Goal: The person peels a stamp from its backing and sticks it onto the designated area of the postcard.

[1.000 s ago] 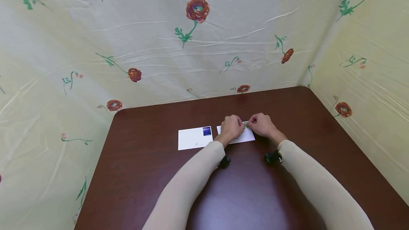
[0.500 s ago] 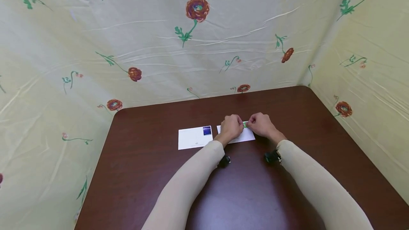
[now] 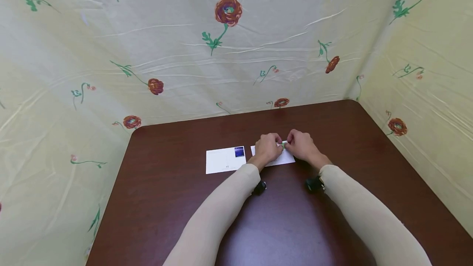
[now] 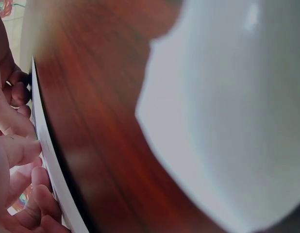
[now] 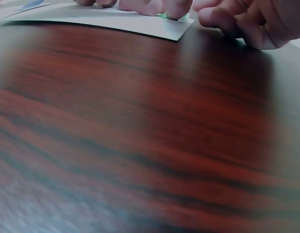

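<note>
A white card [image 3: 284, 158] lies on the dark brown table, partly covered by my hands. Near its upper right corner is a small green stamp [image 3: 283, 145], mostly hidden by fingertips. My left hand [image 3: 267, 147] rests over the card, thumb and index tip apart at the stamp's left side. My right hand [image 3: 301, 146] comes in from the right, its thumb and index tip at the stamp's right side. In the right wrist view, a fingertip presses on the green stamp [image 5: 165, 16], which looks flat against the card [image 5: 164, 30]. Fingers also touch the card [image 4: 62, 187] in the left wrist view.
A second white card [image 3: 221, 161] with a dark blue stamp [image 3: 239, 151] lies just left of the first. The table [image 3: 177, 208] has rounded far corners and meets a flower-patterned sheet [image 3: 184, 65] behind it and on both sides.
My thumbs and index fingers have spread a little apart around the stamp, covering more of its sides. The cards have not moved.
</note>
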